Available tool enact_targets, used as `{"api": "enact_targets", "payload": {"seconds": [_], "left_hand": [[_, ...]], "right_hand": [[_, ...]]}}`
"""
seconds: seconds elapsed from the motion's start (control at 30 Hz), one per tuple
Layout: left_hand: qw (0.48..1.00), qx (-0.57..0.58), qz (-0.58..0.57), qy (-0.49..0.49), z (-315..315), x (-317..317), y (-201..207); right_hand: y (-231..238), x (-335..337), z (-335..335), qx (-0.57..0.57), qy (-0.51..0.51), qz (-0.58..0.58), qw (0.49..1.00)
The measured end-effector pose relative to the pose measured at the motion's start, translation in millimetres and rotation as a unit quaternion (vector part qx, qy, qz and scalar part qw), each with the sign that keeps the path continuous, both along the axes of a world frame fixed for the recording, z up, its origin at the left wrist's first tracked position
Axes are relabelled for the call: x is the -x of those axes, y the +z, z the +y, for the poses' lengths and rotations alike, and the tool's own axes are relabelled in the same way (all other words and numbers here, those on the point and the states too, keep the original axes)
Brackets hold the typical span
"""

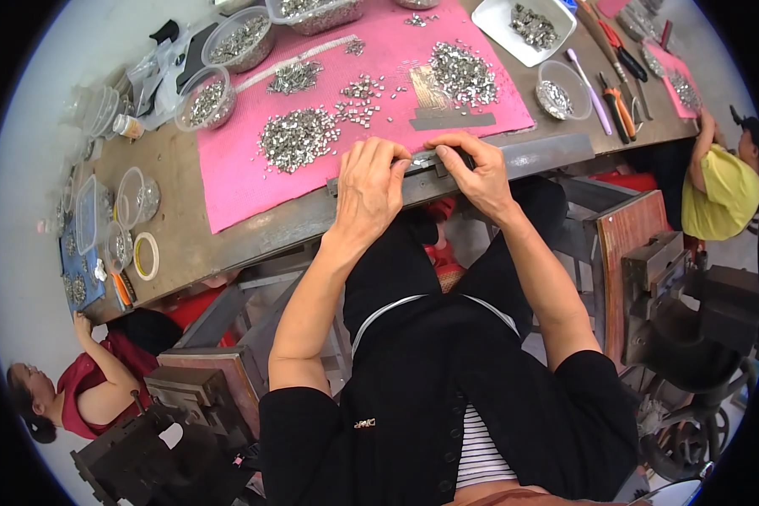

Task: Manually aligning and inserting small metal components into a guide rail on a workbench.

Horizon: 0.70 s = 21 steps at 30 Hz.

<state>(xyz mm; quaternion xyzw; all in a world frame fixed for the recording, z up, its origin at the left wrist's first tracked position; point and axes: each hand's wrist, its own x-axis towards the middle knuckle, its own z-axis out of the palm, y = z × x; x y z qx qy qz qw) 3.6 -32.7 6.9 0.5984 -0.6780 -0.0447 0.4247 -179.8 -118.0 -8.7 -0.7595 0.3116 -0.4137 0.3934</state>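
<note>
My left hand [367, 187] and my right hand [478, 174] meet at the near edge of the table, both with fingers closed. A small shiny metal piece [422, 161] lies between my fingertips. Something dark and narrow [461, 155] shows between my right thumb and forefinger. What my left fingers pinch is hidden behind the hand. Just beyond my hands, on a pink mat [236, 187], lie a heap of small silver metal pieces [298, 139], a larger heap [464, 74] and a loose scatter [364, 103]. A flat grey strip [453, 121] rests close to my right hand.
Clear plastic tubs of metal pieces [239, 40] line the far left. At right are a white tray [497, 25], a round tub [563, 91], a purple-handled brush [590, 88] and orange-handled pliers [620, 110]. A metal rail [548, 154] edges the table. People sit at both sides.
</note>
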Motion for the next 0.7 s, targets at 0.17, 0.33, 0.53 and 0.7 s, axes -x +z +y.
{"api": "enact_targets", "payload": {"seconds": [0.17,0.33,0.53,0.7], "left_hand": [[0.997,0.028,-0.066,0.002,1.9,5.7,8.6],[0.996,0.054,-0.072,-0.003,8.6,0.5,4.2],[0.992,0.056,-0.084,0.069,-55.3,-64.6,11.0],[0.990,-0.049,-0.067,0.116,-134.2,-106.1,12.0]], "right_hand": [[4.1,1.4,0.5,0.019,-0.006,0.014,1.000],[1.4,3.3,5.2,0.013,-0.008,0.040,0.999],[3.4,4.2,5.4,0.027,-0.004,0.015,1.000],[5.3,2.0,3.9,0.027,-0.009,0.017,0.999]]}}
